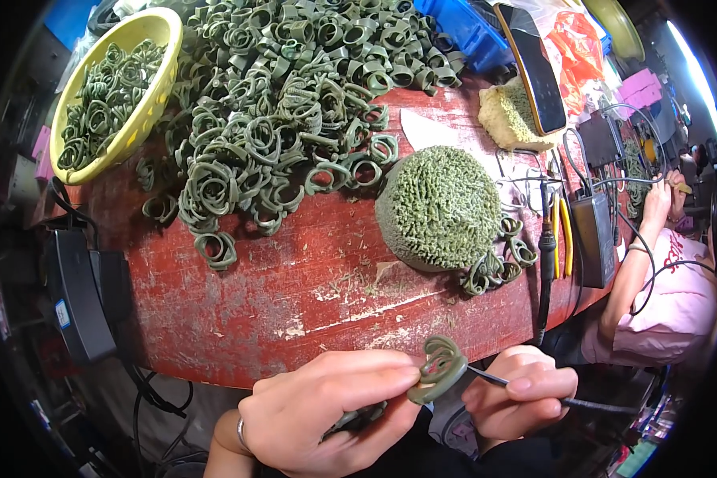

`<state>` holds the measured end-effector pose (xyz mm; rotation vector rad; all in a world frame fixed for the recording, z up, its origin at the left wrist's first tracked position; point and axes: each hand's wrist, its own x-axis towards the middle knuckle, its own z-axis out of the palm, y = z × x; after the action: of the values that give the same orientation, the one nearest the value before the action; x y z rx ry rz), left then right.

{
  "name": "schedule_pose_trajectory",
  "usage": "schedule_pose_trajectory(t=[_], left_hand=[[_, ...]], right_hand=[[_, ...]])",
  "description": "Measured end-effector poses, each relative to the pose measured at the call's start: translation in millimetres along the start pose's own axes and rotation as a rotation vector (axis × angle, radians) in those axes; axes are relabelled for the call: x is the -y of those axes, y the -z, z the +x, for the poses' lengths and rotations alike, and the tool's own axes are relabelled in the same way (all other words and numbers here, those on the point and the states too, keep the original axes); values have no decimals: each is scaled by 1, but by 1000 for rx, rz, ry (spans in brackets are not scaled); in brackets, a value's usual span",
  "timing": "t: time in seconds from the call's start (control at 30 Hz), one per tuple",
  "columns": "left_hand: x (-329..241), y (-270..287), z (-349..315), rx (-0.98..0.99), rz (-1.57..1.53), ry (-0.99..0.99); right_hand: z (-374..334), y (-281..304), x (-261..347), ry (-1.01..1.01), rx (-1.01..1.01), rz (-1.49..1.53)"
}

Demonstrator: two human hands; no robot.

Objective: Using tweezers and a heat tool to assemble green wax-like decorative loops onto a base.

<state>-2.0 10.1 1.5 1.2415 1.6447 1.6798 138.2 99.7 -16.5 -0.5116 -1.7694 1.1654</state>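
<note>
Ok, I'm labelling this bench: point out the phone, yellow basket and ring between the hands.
Phone (pixel 534 70), head view: dark screen.
Yellow basket (pixel 174 52), head view: right edge.
Ring (pixel 444 384), head view: lower band.

The held ring (pixel 452 376) looked smooth and waxy, the block (pixel 440 209) rough, the counter (pixel 215 319) scuffed painted wood, the basket (pixel 166 80) smooth plastic, the phone (pixel 534 76) glossy.

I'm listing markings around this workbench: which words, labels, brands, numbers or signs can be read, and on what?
Pink shirt: red lettering, which I won't copy.
Blue-and-white sticker on the black device at left: too small to read.
Smartphone: dark screen, no readable text.
Green ring in the left hand: no lettering visible.
</note>
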Motion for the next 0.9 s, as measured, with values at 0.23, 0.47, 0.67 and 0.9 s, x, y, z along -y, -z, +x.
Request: schedule_pose_trajectory(t=[0.23, 0.47, 0.67, 0.9], left_hand=[[-12, -10, -4, -3, 68, -43], [-28, -24, -5, -227, -27, 166], [-6, -13, -11, -223, -57, 150], [2, -10, -15, -19, 303, -206]], right_hand=[[1, -2, -5, 307, 34, 20], [2, -2, 0, 286, 158, -92], [-5, 1, -8, 316, 200, 69], [1, 13, 1, 123, 244, 73]])
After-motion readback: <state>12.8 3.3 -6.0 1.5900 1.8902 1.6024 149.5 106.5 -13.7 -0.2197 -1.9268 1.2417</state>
